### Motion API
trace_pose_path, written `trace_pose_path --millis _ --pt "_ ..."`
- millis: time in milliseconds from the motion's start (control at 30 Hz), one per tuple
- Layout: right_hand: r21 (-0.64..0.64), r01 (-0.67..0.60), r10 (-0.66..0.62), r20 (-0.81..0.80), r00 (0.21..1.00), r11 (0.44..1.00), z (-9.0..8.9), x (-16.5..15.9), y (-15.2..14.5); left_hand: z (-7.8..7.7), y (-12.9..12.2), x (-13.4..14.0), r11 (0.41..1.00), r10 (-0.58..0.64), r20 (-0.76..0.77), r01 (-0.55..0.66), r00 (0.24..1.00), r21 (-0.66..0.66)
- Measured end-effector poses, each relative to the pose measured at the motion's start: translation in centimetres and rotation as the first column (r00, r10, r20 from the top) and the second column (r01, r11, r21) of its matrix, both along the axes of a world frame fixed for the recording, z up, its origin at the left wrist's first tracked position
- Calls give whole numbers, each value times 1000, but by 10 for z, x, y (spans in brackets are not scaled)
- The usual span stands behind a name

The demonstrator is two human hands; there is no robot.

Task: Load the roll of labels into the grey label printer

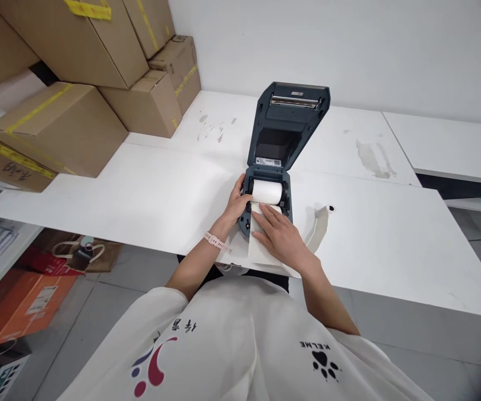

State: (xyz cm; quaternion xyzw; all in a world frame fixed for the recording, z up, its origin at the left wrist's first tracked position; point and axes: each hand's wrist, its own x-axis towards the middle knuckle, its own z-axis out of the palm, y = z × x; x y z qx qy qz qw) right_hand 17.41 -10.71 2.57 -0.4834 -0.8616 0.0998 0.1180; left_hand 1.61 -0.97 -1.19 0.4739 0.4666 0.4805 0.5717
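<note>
While gripping with the left hand (236, 203) the side of the printer (273, 172) on the worktop (173, 192), apparently has the roll (266, 192) seated, with the lid (284, 125) not yet lowered; presses the drawn-out strip (261, 250) with the flat, unclenched right hand (281, 232), near a thin loose roll (323, 214).

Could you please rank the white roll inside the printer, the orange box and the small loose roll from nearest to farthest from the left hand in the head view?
From the left hand:
1. White roll: just right, inside the open printer.
2. Small loose roll: on the tabletop, right of the printer.
3. Orange box: far left, below tabletop level.
</note>
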Motion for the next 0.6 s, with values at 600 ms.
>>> trace_pose_path --millis 600 --pt "58 -80 96 -387 917 995 69 48 44 -12 6 -4 1000 11 -40 -10 999 20"
